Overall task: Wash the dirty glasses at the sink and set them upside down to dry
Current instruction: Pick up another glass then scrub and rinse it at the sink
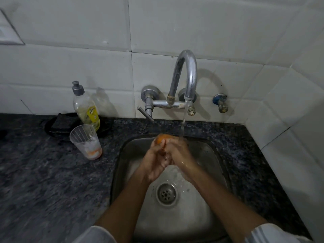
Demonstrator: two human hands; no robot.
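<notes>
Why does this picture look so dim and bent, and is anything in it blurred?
Head view: the light is low and greyish, and the tap throws a soft shadow on the tiles to its right. The wide lens bows the tile lines and counter edges. The glass between the left hand and right hand smears under the running water; the glass on the counter stays sharper.

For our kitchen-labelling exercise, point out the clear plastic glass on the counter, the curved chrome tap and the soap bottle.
Clear plastic glass with orange residue (85, 142): head view, middle of its side wall.
Curved chrome tap (190, 74): head view, right side of the arch.
Clear dish-soap bottle with grey cap (86, 109): head view, its body.
</notes>
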